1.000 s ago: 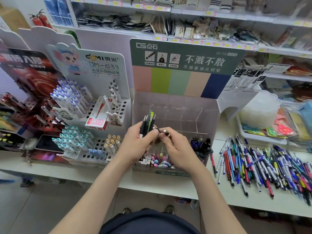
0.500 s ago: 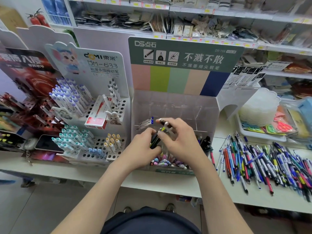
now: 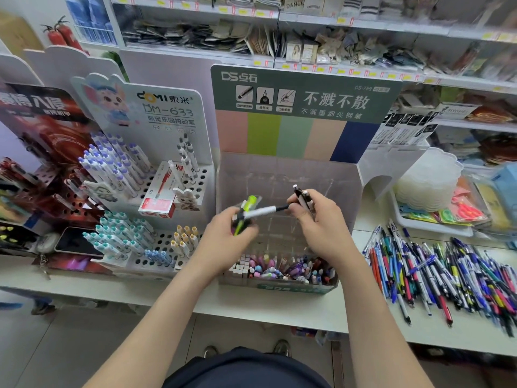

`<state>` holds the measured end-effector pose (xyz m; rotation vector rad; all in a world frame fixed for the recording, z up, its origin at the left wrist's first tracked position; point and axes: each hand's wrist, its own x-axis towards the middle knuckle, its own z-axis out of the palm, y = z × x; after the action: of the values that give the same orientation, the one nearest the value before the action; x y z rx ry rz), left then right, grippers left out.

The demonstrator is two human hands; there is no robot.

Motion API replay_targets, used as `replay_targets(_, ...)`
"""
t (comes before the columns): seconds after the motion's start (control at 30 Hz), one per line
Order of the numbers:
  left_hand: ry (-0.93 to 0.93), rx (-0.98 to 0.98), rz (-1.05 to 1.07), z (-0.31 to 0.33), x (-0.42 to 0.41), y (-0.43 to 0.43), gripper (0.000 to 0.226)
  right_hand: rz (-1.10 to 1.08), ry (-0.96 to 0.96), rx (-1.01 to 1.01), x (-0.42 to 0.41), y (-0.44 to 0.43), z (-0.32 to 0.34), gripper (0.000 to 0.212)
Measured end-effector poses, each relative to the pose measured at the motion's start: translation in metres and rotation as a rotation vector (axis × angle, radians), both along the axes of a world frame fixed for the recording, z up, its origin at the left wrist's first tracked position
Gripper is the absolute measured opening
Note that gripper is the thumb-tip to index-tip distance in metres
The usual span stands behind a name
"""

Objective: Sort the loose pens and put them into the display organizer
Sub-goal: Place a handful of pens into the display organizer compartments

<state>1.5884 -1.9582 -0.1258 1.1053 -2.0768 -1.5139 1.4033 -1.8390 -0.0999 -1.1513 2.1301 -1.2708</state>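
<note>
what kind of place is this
Most likely a stationery shop: branded pen display stands, price-tagged shelves behind, and a heap of loose pens on the counter.

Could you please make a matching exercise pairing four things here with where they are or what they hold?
1 left hand
2 right hand
3 loose pens
4 red box

A on the counter, right of the display organizer
B grips a yellow-green pen among others
C on the white holed rack
D holds dark pens

Pairs: 1-B, 2-D, 3-A, 4-C
</note>
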Motion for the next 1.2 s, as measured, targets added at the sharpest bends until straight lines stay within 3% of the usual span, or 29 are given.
replay_targets(0.13,0.324,0.252,0.209,0.01,0.0,-0.001,0.016,-0.141,-0.228,-0.098,0.004,0.001,-0.002,0.009)
replay_targets(0.23,0.49,0.313,0.263,0.016,-0.006,0.002,0.031,0.044,-0.381,-0.039,0.013,0.002,-0.011,0.009)
replay_targets(0.33,0.583,0.385,0.296,0.021,-0.01,0.004,0.02,0.172,-0.341,0.026,0.017,0.001,-0.019,0.01)
replay_targets(0.43,0.531,0.322,0.27,0.024,-0.01,0.003,0.019,0.236,-0.135,0.15,0.023,-0.001,-0.021,0.014)
replay_targets(0.53,0.445,0.244,0.245,0.027,-0.01,0.0,0.02,0.192,-0.083,0.129,0.031,-0.007,-0.019,0.02)
replay_targets(0.67,0.338,0.04,0.136,0.031,-0.011,0.001,0.004,0.225,-0.367,-0.085,0.047,-0.022,-0.01,0.026)
replay_targets(0.73,0.272,-0.102,0.131,0.029,-0.009,0.0,0.022,0.207,-0.474,-0.125,0.049,-0.027,-0.007,0.024)
replay_targets(0.8,0.204,-0.224,0.12,0.024,-0.003,-0.006,0.055,0.141,-0.422,-0.138,0.044,-0.033,-0.006,0.018)
replay_targets(0.87,0.169,-0.258,0.091,0.021,0.004,-0.009,0.072,0.028,-0.377,-0.174,0.037,-0.041,-0.001,0.011)
replay_targets(1.0,0.098,-0.268,0.154,0.008,0.013,-0.014,0.059,-0.183,-0.358,-0.353,0.032,-0.066,0.025,0.037)
replay_targets(1.2,0.092,-0.235,0.281,-0.002,0.021,-0.019,0.044,-0.277,-0.058,-0.461,0.025,-0.118,0.046,0.039)
